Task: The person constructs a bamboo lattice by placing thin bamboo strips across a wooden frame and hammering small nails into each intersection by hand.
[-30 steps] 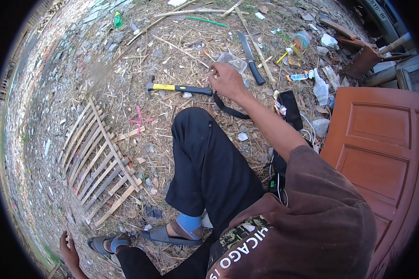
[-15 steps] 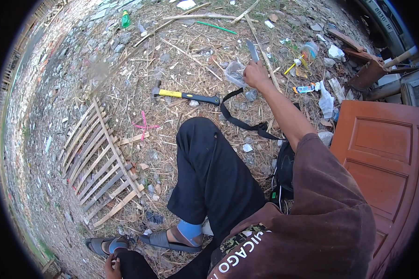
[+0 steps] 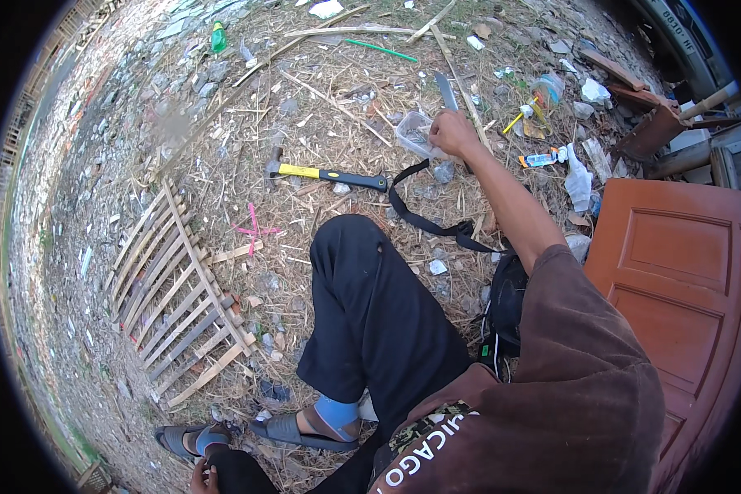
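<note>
**Hand Closes on Blade Amid Littered Straw**

The right hand (image 3: 453,132) grips a long grey machete (image 3: 445,90) beside a clear plastic bag (image 3: 416,136). A yellow-and-black hammer (image 3: 325,174) lies near. The left hand (image 3: 199,477), by the frame's lower edge, shows too little to tell its grip.

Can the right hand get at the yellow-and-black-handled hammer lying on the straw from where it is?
Probably yes. The right hand is closed on a long blade, so it is occupied; the hammer lies close to its left with only straw between.

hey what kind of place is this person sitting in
Probably an outdoor yard or scrap lot: bare ground strewn with dry straw and litter, a slatted bamboo panel lying flat, and a reddish-brown wooden door on the ground.
</note>
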Demonstrator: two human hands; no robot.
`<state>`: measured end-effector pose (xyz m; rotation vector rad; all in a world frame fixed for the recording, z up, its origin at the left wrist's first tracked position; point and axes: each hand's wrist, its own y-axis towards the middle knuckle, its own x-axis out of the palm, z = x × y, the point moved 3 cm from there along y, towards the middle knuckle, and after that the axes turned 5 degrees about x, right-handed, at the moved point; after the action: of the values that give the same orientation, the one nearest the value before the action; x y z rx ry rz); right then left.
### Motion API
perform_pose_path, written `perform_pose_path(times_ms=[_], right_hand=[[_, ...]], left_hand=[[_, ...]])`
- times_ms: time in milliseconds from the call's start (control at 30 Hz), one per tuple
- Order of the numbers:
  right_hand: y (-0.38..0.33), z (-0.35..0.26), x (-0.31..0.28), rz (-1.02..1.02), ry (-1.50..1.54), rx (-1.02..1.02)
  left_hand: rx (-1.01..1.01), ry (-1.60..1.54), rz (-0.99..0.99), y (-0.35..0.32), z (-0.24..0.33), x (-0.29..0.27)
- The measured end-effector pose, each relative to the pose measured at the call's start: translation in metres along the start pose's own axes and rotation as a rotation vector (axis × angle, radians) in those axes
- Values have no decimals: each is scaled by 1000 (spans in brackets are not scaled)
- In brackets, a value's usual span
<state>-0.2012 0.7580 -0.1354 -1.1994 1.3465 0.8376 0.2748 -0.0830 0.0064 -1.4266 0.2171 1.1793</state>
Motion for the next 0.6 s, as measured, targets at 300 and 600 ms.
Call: perform_pose_path(times_ms=[300, 600], right_hand=[[17, 36, 7, -49, 177, -125], [15, 41, 13, -6, 192, -170]], left_hand=[[-14, -15, 5, -2, 12, 0], [-14, -1, 1, -7, 21, 0]])
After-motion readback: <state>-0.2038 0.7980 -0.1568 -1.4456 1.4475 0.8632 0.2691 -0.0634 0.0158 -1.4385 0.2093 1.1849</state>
